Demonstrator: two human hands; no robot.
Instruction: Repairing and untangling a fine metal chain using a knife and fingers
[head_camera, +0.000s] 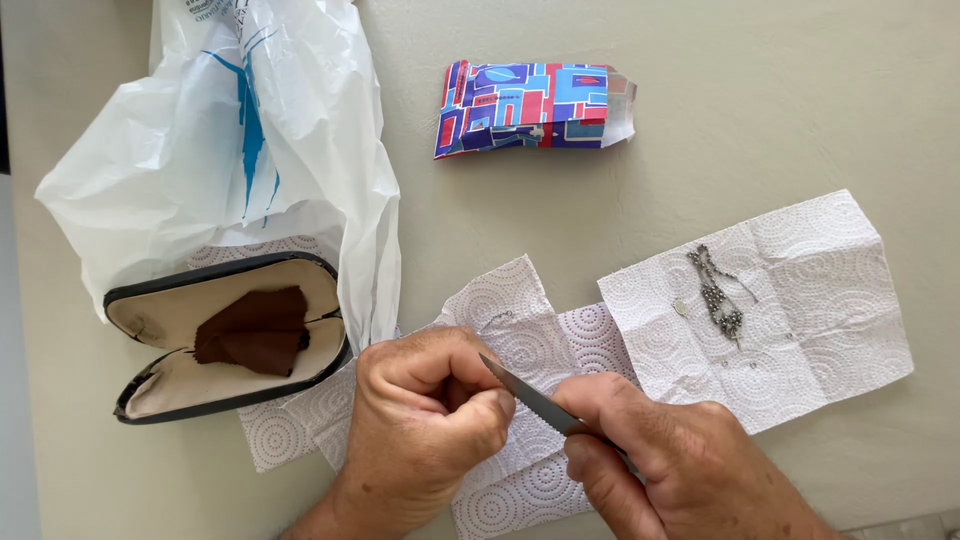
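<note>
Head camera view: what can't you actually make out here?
- Whatever the left hand pinches: hidden inside its curled fingers.
- Handle of the slim metal tool: covered by the right hand.
- Beaded chain on the paper towel: links too small to tell.
- Plastic bag: contents hidden, top cut off by the frame edge.

I see what looks like a home table (700, 120): a plain beige top carrying a plastic bag (230, 150), an open glasses case (225, 335), paper towels (790, 300) and a patterned packet (530, 105).
</note>
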